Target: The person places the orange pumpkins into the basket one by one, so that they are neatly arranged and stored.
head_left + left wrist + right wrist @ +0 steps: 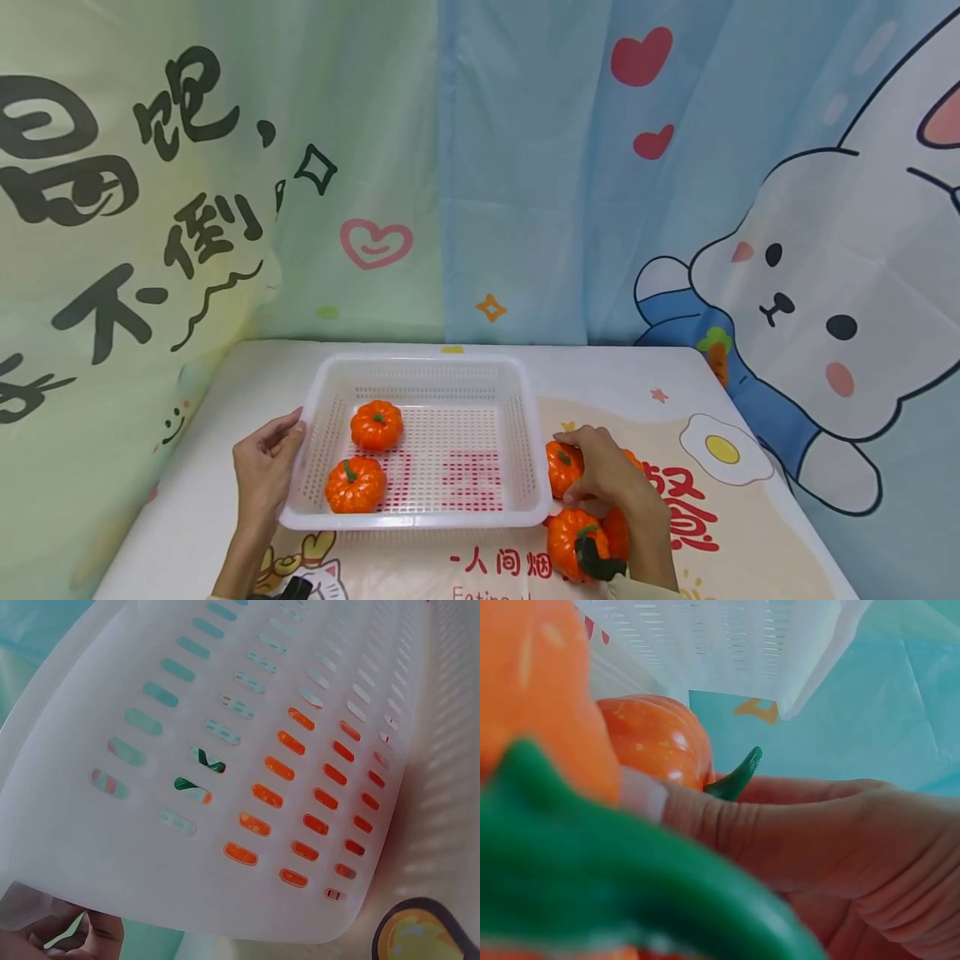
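Note:
A white plastic basket [416, 521] with slotted walls holds two small orange pumpkins, one pumpkin [377, 426] behind the other [356, 485], both at its left side. My left hand [266, 471] grips the basket's left rim; in the left wrist view its curled fingers [101, 936] show beside the basket wall [90, 855]. To the right of the basket, my right hand [611, 471] pinches a pumpkin [564, 468] between thumb and fingers. The right wrist view has the thumb [727, 821] in front of that pumpkin [656, 739], with the other fingertips hidden.
Close below the right hand lies a pumpkin [572, 542] with a long dark green stem [597, 560]. More orange pumpkins are partly hidden by that hand and forearm. A printed cloth [750, 533] covers the table, and a curtain [517, 167] hangs behind it.

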